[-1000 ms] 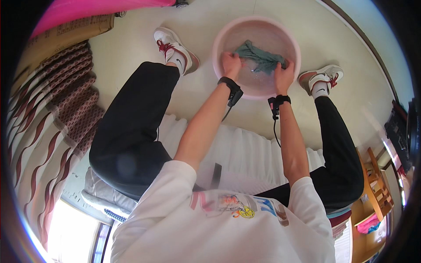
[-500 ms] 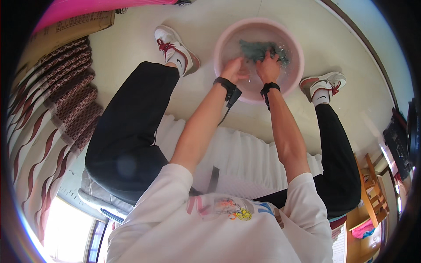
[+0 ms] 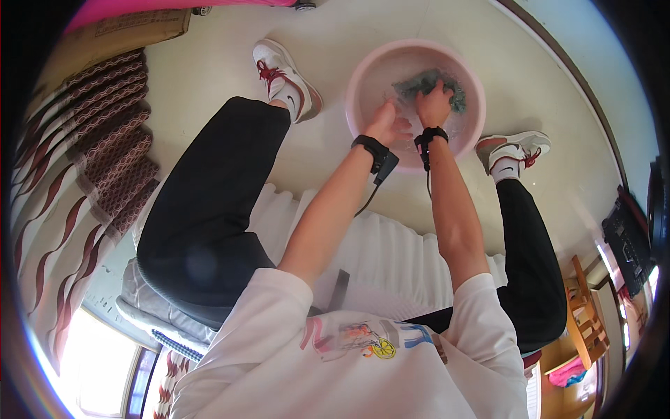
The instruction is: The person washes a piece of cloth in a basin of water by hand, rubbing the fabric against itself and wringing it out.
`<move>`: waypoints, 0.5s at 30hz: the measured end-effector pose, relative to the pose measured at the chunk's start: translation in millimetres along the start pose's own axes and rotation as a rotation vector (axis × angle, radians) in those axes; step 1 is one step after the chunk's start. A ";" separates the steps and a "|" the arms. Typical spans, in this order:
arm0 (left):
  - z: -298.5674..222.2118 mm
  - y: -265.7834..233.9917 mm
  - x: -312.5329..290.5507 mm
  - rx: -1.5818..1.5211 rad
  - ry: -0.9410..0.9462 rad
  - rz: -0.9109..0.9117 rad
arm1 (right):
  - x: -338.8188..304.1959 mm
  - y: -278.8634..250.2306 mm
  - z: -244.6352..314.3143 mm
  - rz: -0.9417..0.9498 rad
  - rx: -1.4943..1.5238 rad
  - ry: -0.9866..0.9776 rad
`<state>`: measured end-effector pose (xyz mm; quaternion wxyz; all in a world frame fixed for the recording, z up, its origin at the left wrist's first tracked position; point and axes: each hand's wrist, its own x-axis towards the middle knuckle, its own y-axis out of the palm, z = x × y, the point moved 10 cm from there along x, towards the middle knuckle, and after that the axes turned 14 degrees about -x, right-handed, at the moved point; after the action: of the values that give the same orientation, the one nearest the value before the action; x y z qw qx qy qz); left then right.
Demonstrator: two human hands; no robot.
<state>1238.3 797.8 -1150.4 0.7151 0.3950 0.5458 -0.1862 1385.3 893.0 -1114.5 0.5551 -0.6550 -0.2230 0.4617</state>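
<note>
Your right hand grips the teal cloth at 12 o'clock in the pink basin; your left hand, fingers loosely spread, rests beside it. White sneakers flank the basin on the cream floor; a patterned mat lies at 9 o'clock.

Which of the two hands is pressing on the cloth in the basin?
The right hand presses on the teal cloth in the pink basin. The left hand is beside it in the water, off the cloth.
</note>
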 end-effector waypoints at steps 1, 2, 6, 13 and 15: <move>-4.5 0.9 1.8 -0.004 0.017 0.001 | 0.9 0.5 11.2 -0.040 0.015 -0.072; -0.9 -3.4 1.8 -0.081 -0.052 0.001 | -4.2 2.9 18.8 -0.031 0.022 -0.084; 17.3 16.7 -0.6 -0.353 -0.143 0.046 | -25.6 15.9 -2.5 0.106 0.558 0.030; -9.9 14.5 22.9 -0.366 0.057 0.193 | -92.4 -19.5 -20.2 0.362 1.053 0.217; -14.0 -2.1 36.7 -0.271 0.049 0.173 | -101.9 -31.2 -19.6 0.431 0.985 0.144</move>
<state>1240.3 813.3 -1186.5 0.7616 0.3448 0.5474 -0.0389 1360.6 809.6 -1049.8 0.7031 -0.3781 0.1976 0.5688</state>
